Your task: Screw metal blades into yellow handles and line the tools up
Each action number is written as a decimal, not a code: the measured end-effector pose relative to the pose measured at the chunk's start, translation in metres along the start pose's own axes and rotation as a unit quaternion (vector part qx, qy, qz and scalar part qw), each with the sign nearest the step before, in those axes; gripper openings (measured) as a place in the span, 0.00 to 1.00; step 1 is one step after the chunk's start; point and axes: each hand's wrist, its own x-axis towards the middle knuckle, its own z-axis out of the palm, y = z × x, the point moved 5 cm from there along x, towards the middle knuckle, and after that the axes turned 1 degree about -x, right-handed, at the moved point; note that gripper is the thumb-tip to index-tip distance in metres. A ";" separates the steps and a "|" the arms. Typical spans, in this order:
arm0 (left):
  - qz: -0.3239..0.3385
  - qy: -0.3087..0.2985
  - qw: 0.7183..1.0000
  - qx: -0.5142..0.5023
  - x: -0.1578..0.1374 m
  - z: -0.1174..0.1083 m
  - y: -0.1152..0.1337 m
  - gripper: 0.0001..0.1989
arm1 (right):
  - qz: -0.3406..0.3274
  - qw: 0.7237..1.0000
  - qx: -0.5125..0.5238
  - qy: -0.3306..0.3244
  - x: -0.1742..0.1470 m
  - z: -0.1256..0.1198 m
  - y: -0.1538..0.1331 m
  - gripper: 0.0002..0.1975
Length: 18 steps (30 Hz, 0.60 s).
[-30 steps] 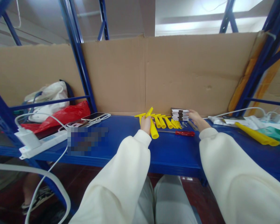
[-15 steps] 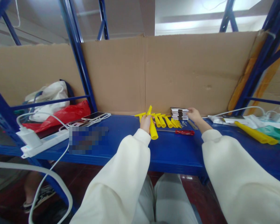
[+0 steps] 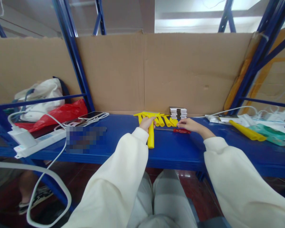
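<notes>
My left hand [image 3: 146, 123] is closed around a yellow T-shaped tool with a tubular handle [image 3: 151, 139], its crossbar pointing toward the back. Several more yellow T-shaped tools [image 3: 161, 121] lie in a row just beyond and to the right. My right hand [image 3: 189, 124] hovers beside small yellow pieces [image 3: 173, 121] at the row's right end. Its thumb and fingertips are pinched together; what is between them is too small to make out. Below that hand lies a screwdriver with a red handle [image 3: 180, 130]. A stack of white-and-black packets [image 3: 178, 112] stands behind.
The blue shelf [image 3: 123, 136] ends at a cardboard wall [image 3: 192, 69]. To the left are a phone [image 3: 91, 115], a red bag [image 3: 59, 114] and a power strip [image 3: 42, 142] with cables. Rightward lie yellow tubes [image 3: 247, 130] and a green packet [image 3: 273, 134].
My right hand has moved from the packet stack to the left and nearer, beside the small yellow pieces. The yellow tool in my left hand has turned, so its crossbar now shows.
</notes>
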 end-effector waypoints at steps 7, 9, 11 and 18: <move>0.002 0.015 0.989 0.145 0.005 -0.001 -0.010 0.02 | 0.006 0.995 -0.020 -0.102 -0.010 0.003 -0.001 0.18; 0.005 0.005 0.986 0.166 0.008 -0.001 -0.011 0.01 | -0.007 0.995 -0.027 -0.100 -0.010 0.003 -0.001 0.17; 0.013 -0.008 0.982 0.189 0.011 -0.002 -0.013 0.03 | -0.018 0.995 -0.033 -0.093 -0.009 0.004 -0.002 0.15; 0.036 -0.012 0.980 0.195 0.017 -0.005 -0.016 0.07 | -0.032 0.995 -0.060 -0.072 -0.005 0.011 -0.001 0.11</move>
